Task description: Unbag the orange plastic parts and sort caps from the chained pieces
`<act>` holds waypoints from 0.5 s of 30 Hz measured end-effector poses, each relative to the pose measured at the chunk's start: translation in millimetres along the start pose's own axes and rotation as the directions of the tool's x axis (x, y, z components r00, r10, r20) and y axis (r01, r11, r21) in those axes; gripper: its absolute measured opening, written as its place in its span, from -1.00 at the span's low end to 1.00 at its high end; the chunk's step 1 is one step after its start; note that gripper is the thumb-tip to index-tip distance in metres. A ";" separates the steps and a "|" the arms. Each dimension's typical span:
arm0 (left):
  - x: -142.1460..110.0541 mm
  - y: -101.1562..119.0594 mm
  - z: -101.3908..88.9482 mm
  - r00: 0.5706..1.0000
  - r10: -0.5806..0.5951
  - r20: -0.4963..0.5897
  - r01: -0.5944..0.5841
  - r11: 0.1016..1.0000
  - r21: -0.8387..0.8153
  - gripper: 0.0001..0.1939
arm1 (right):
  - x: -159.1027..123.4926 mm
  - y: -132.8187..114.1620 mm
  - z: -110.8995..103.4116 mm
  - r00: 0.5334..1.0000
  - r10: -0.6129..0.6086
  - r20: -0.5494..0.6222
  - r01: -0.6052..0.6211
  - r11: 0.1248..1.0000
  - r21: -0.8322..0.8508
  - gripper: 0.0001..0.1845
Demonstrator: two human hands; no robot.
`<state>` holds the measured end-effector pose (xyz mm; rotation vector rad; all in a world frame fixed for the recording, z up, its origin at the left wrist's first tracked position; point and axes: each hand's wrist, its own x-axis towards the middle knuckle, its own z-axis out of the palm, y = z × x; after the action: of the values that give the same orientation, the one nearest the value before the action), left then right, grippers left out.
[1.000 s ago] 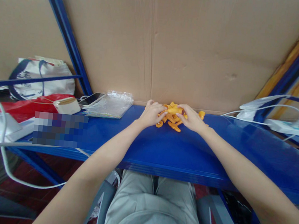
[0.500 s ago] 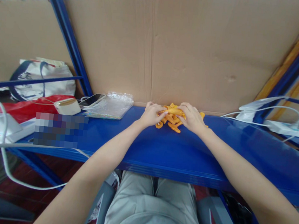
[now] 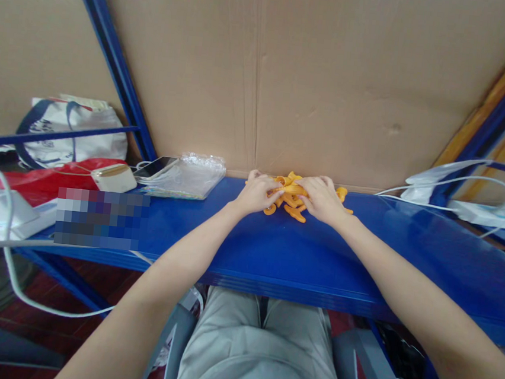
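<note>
Both hands are at a small heap of yellow-orange pieces [image 3: 295,212] near the back of the blue tabletop. My left hand [image 3: 255,193] is closed on the left end of a yellow-orange piece [image 3: 292,190], with thumb and fingers round it. At its other end, my right hand [image 3: 324,200] grips the same piece, its thumb pointing inward. Fingers hide much of the piece, so its kind is unclear. Below it lie curved, smooth parts, among them a round one [image 3: 269,209] by my left thumb. More yellow-orange bits [image 3: 341,193] show beyond my right hand.
A cardboard sheet [image 3: 333,90] stands along the back edge. Clear plastic bags [image 3: 191,179] and a phone [image 3: 158,168] lie to the left, near a red bag [image 3: 57,178] and a white power bank [image 3: 114,177]. White cables [image 3: 468,179] and a power strip [image 3: 491,217] are at right.
My right hand has shifted slightly, its fingers now lying flatter over the yellow-orange piece. My left hand keeps nearly the same place. The view has tilted a little.
</note>
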<state>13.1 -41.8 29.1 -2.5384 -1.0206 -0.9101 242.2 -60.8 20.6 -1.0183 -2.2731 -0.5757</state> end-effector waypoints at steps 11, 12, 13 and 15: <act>-2.3 -36.5 -2.6 0.972 -0.174 -0.160 0.176 0.984 -0.003 -0.72 | -19.1 69.2 -7.9 0.845 0.465 -0.263 -0.495 0.867 -0.057 -0.70; -2.4 -40.2 -2.9 0.965 -0.194 -0.176 0.198 0.980 0.006 -0.74 | -22.8 78.1 -9.9 0.792 0.552 -0.260 -0.582 0.812 -0.049 -0.68; -2.8 -43.6 -3.4 0.958 -0.213 -0.191 0.220 0.975 0.016 -0.75 | -26.7 85.9 -12.0 0.738 0.627 -0.251 -0.656 0.753 -0.046 -0.66; -4.2 -49.4 -5.1 0.940 -0.257 -0.222 0.272 0.962 0.037 -0.76 | -34.0 97.5 -16.2 0.625 0.750 -0.216 -0.774 0.632 -0.046 -0.65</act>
<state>-25.9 -10.7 30.6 -2.2209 -1.3184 -1.1711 341.4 -28.1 24.7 -1.7804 -1.4261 -0.4118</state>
